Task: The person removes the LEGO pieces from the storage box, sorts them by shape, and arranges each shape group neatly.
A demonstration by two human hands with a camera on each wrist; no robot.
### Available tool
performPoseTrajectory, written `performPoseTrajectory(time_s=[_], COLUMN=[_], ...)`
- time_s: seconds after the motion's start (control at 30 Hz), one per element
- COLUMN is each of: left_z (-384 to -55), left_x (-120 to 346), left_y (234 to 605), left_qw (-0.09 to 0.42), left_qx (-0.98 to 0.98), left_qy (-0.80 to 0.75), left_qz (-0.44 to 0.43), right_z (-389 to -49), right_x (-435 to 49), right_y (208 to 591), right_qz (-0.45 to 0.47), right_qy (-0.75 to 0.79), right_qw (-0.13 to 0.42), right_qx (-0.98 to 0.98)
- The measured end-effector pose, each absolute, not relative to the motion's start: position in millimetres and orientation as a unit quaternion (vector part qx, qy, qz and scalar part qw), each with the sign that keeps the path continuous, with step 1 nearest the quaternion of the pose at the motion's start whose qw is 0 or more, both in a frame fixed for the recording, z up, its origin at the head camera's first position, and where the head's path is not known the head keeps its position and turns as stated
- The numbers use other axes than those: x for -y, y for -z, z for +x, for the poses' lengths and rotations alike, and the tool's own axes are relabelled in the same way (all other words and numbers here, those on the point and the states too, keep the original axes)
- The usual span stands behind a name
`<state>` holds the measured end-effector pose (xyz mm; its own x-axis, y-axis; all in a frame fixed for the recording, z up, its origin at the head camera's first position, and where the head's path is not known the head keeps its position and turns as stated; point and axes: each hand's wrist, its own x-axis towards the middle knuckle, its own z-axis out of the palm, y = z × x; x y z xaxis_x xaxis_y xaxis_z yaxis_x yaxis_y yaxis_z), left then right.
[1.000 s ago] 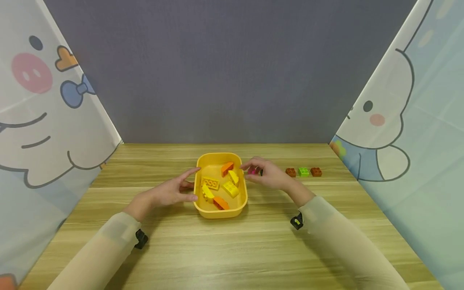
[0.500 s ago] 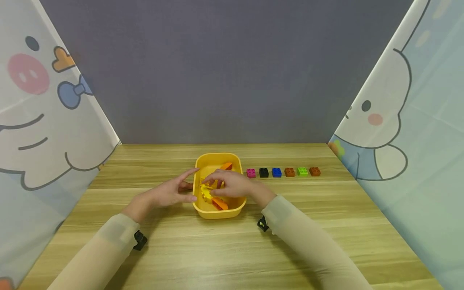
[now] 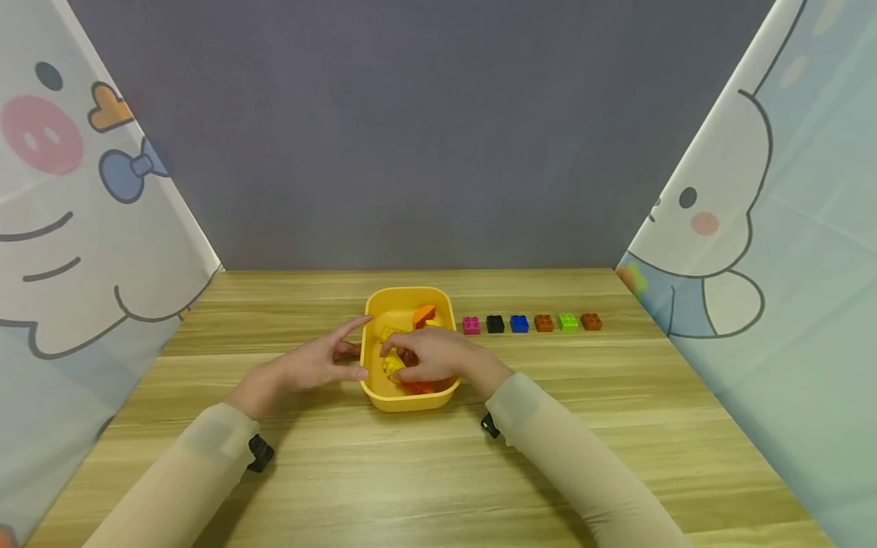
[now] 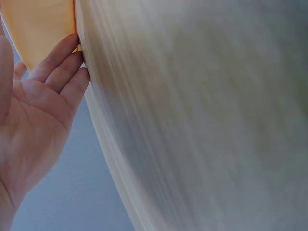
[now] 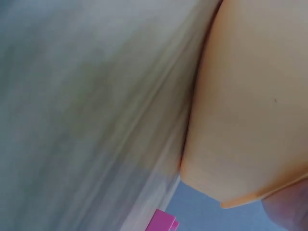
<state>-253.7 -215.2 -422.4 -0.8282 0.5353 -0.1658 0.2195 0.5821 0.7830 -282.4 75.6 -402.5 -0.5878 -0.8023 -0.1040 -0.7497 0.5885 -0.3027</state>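
Note:
A yellow plastic box (image 3: 411,405) holds several yellow and orange toy bricks. My left hand (image 3: 311,365) rests at its left side, thumb and fingertips against the rim; in the left wrist view the fingers (image 4: 60,65) reach out along the box wall. My right hand (image 3: 438,355) is down inside the box. Its thumb and forefinger pinch a yellow brick (image 3: 391,365). Behind the fingertips lies another yellow brick (image 3: 390,332). An orange curved brick (image 3: 424,313) sits at the back, and another orange brick (image 3: 418,388) shows partly under the hand. The right palm covers the rest.
Right of the box, a row of small square bricks runs along the wooden table (image 3: 384,472): pink (image 3: 471,326), black (image 3: 495,324), blue (image 3: 519,323), brown (image 3: 543,323), green (image 3: 568,322) and brown (image 3: 591,321). A grey panel (image 3: 418,137) stands behind.
My right hand has moved left from the pink and black bricks into the box, and its fingers have closed around a yellow brick. The left hand has stayed at the box's side.

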Motion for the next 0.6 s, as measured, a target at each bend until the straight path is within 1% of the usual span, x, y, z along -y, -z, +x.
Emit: performPoseTrajectory(time_s=[0.3,0.47,0.6], left_z=[-253.9,-253.3,-253.9], left_x=[214.7,214.9,214.8], left_y=[421.4,421.0,421.4], left_qw=[0.2,0.204,0.204], left_qx=[-0.862,-0.86,-0.859], left_qy=[-0.414,-0.415,-0.414], left_qz=[0.215,0.217,0.222], right_z=[-282.4,-281.2,-281.5], right_x=[-77.6,-81.0,-83.9], right_y=[402.5,402.0,401.5], right_qz=[-0.401,-0.401,-0.408], right_qy=[0.169,0.209,0.276], right_qw=[0.134,0.13,0.122], right_qx=[-0.891,-0.882,-0.862])
